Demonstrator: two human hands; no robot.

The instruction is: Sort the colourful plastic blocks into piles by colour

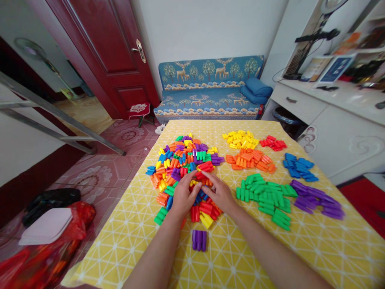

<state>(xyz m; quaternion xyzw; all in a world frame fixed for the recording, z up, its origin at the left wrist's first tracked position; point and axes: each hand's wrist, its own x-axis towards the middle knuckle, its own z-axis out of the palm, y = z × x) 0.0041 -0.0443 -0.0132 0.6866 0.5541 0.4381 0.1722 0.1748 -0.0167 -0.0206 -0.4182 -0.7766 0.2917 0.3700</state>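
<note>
A mixed pile of plastic building blocks (180, 158), each like a few joined tubes, lies in the middle of the table. Both hands reach into its near right part. My left hand (184, 194) has its fingers stretched out and its thumb apart, beside a small yellow block (193, 183). Opposite it, my right hand (221, 196) has its fingers apart, with red blocks (205, 166) just beyond the fingertips. Blue blocks (201, 196) show between the two hands. A purple block (199, 240) lies alone between my forearms.
Right of the pile are single-colour groups: yellow blocks (240, 139), red blocks (272, 143), orange blocks (250, 159), blue blocks (297, 166), green blocks (266, 194) and purple blocks (317, 200). A blue sofa (207, 96) stands behind the table (120, 249); a white cabinet (345, 132) is on the right.
</note>
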